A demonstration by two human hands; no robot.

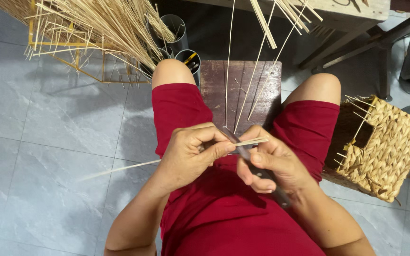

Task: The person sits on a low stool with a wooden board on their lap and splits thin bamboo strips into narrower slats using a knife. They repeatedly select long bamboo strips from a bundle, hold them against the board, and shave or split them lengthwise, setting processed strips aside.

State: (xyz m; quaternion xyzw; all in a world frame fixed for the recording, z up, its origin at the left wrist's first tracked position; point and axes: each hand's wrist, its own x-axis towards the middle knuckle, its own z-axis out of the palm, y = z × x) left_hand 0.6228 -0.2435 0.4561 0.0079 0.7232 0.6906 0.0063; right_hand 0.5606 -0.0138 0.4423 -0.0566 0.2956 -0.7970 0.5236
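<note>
My left hand [191,154] pinches a thin pale bamboo strip [119,169] that runs across my lap, its long end trailing out to the left and its short end poking toward my right hand. My right hand [271,163] grips a dark-handled knife [257,168], the blade [231,136] angled up and left against the strip near my left thumb. Both hands meet over my red shorts [214,208], between my knees.
A dark wooden stool [257,83] stands in front of my knees with long strips leaning over it. A woven basket [385,147] holding stick ends sits at the right. A bundle of strips [100,23] and grey tubes [176,28] lie at the upper left on grey floor tiles.
</note>
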